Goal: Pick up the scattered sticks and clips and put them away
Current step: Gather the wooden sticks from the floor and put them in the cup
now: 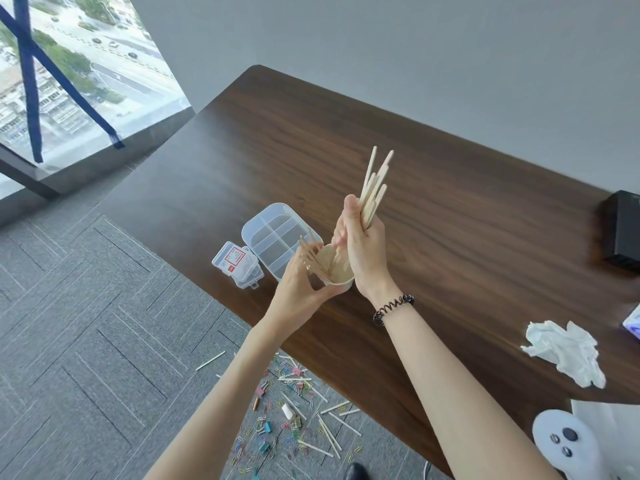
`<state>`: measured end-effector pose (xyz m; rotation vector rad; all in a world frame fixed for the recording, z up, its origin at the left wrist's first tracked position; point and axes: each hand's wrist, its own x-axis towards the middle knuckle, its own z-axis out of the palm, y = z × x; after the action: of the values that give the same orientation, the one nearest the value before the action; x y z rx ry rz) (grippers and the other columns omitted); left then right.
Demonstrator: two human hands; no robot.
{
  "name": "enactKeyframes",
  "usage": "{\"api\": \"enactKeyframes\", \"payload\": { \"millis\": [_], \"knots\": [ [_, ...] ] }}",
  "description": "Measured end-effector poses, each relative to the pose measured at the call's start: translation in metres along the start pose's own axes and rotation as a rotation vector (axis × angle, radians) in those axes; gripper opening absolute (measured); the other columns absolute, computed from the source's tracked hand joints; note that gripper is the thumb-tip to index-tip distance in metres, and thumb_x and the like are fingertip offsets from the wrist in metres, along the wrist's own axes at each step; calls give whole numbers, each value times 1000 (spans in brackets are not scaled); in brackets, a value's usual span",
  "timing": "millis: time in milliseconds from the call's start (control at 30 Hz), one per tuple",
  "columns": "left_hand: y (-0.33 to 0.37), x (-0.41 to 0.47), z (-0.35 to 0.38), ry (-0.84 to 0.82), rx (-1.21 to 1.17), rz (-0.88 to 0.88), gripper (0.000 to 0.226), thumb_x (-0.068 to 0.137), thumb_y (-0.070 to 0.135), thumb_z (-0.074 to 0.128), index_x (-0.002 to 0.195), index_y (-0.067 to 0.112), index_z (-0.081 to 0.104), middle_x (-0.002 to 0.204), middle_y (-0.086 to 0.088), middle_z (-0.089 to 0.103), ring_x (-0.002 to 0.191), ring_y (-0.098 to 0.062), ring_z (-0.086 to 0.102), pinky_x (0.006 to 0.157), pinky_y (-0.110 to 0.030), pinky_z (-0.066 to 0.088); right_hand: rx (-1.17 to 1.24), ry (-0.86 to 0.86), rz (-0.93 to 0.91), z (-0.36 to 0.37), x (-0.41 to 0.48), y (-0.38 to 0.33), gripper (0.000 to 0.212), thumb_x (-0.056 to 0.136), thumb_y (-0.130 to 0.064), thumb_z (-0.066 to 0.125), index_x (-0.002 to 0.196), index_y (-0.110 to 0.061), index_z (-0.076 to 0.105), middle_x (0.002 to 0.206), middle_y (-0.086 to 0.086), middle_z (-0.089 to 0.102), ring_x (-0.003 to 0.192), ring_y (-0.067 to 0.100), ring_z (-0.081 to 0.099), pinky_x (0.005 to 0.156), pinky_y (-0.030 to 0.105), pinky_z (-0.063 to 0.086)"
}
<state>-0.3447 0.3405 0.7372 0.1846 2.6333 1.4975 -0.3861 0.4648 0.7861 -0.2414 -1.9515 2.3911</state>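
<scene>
- Head view: my right hand (363, 252) has its fingers clamped round a bundle of sticks (375, 188), lower ends aimed into the cup (339, 270), I judge to drop them in together
- My left hand (298, 292) curls round that cup, tilting its mouth to receive them
- Loose sticks (328, 434) and clips (265, 446) lie on the carpet (104, 306) below, ungathered

Dark wood-grain table (450, 202) with a rounded far corner, plain grey wall (415, 46) behind the table, large daylit window (69, 109) to its left crossed with blue tape (29, 81), grey striped carpet tiles (86, 306) below its near edge
</scene>
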Motion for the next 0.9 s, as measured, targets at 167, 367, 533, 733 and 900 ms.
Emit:
{"api": "enactKeyframes", "payload": {
  "millis": [167, 367, 533, 733, 900],
  "knots": [
    [-3, 0, 4, 23, 46, -1, 56, 75, 39, 78, 120, 21, 49, 120, 9, 58, 111, -7, 55, 95, -29, 46, -157, -7, -31, -11, -9, 13, 46, 98, -30, 49, 71, 7, 51, 66, 6, 52, 64, 8, 49, 66, 15, 43],
    [0, 0, 10, 41, 82, -34, 58, 73, 37, 79, 120, 21, 47, 121, 6, 57, 112, -11, 53, 95, -36, 47, -342, -33, -136, -29, -14, 8, 14, 91, -20, 61, 87, -6, 62, 81, 1, 65, 73, 3, 57, 71, 13, 43],
    [10, -2, 11, 59, 89, -53, 58, 72, 46, 74, 117, 22, 46, 120, 5, 57, 109, -10, 54, 94, -37, 49, -762, -89, -341, -45, -15, 15, 12, 92, -16, 56, 103, -18, 60, 106, -10, 60, 106, 5, 52, 92, 23, 44],
    [18, -9, 1, 52, 291, -106, 59, 78, 40, 75, 124, 20, 43, 130, 4, 52, 115, -10, 52, 93, -33, 49, -1184, -167, -546, -50, -30, -5, 35, 90, -19, 57, 124, -20, 52, 134, -7, 46, 126, 10, 39, 109, 28, 28],
    [20, -31, -23, 86, 596, -34, 49, 84, 36, 69, 124, 17, 47, 121, 0, 53, 115, -20, 52, 91, -33, 45, -1345, -288, -640, -38, -60, -22, 35, 89, -18, 54, 123, -21, 52, 132, -4, 47, 126, 16, 42, 110, 35, 28]
  ]
}}
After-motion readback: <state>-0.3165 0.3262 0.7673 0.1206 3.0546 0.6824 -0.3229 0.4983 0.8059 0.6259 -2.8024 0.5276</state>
